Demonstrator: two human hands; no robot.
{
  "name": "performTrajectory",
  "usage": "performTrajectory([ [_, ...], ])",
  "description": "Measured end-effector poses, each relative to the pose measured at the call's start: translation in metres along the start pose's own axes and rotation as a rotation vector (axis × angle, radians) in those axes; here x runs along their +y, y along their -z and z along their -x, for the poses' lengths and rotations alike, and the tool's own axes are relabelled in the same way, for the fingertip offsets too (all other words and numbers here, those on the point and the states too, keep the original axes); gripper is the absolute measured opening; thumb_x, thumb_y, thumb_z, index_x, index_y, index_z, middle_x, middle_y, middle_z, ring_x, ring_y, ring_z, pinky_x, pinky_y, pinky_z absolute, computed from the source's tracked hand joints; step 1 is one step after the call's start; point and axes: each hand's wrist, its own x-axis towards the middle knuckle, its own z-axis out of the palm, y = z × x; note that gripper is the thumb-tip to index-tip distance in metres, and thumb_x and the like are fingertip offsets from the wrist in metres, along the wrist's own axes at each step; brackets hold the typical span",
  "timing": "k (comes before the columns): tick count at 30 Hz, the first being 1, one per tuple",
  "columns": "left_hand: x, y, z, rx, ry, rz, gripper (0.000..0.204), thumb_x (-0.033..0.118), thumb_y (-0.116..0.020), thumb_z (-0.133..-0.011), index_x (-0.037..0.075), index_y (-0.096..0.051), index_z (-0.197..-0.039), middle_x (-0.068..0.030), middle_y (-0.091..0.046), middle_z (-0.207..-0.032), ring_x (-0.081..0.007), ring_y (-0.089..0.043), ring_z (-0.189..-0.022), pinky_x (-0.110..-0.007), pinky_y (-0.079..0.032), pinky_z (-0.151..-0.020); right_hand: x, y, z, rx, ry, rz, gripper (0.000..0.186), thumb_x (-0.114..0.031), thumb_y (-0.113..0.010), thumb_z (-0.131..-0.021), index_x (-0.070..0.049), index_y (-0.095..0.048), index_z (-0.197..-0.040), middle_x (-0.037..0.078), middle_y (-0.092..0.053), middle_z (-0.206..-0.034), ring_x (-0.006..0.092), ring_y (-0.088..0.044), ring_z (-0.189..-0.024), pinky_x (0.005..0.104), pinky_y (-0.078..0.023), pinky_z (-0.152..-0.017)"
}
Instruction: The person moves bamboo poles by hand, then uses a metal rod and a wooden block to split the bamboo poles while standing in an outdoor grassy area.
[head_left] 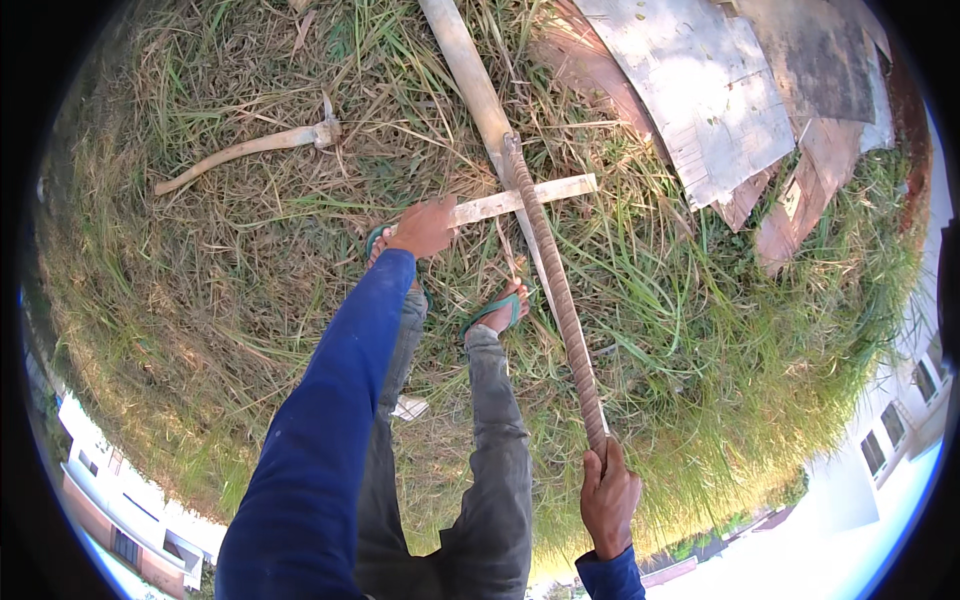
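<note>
My left hand grips one end of a short pale wooden slat that lies across the grass in front of my feet. My right hand is closed around the near end of a long rusty ribbed steel bar. The bar slants up and away, and its far tip rests where the slat crosses a long bamboo pole. My feet in green sandals stand just below the slat.
A hatchet with a curved wooden handle lies in the grass at upper left. Weathered boards and sheet pieces are piled at upper right. Tall grass covers the ground all around; buildings show at the rim.
</note>
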Motion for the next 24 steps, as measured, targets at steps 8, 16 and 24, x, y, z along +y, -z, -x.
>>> performTrajectory([
  [8, -0.007, -0.010, 0.002, 0.069, -0.010, -0.063, 0.044, 0.021, -0.072, -0.083, 0.002, -0.046, -0.114, -0.0253, -0.063, -0.103, -0.0457, -0.061, -0.100, -0.054, -0.047, -0.085, 0.071, -0.150, -0.014, 0.060, 0.033, -0.242, 0.036, -0.027, -0.062, -0.095, -0.002, -0.057, -0.120, 0.026, -0.067, -0.082, 0.0464, -0.065, -0.072, 0.0525, -0.050, -0.058],
  [16, -0.028, -0.076, -0.009, 0.044, 0.087, -0.021, 0.043, 0.016, -0.071, -0.083, -0.002, -0.044, -0.112, -0.0276, -0.064, -0.096, -0.0476, -0.063, -0.093, -0.055, -0.049, -0.079, 0.108, -0.302, -0.035, 0.084, 0.029, -0.272, 0.033, -0.035, -0.062, -0.096, -0.008, -0.059, -0.116, 0.022, -0.066, -0.072, 0.0417, -0.065, -0.064, 0.0473, -0.050, -0.053],
  [24, -0.043, -0.092, -0.017, 0.133, 0.027, -0.167, 0.041, 0.012, -0.070, -0.079, -0.002, -0.045, -0.109, -0.0255, -0.067, -0.091, -0.0458, -0.065, -0.087, -0.054, -0.051, -0.077, 0.087, -0.276, -0.044, -0.210, -0.062, -0.602, 0.036, -0.038, -0.060, -0.097, -0.005, -0.061, -0.109, 0.023, -0.063, -0.069, 0.0444, -0.064, -0.063, 0.0506, -0.048, -0.058],
])
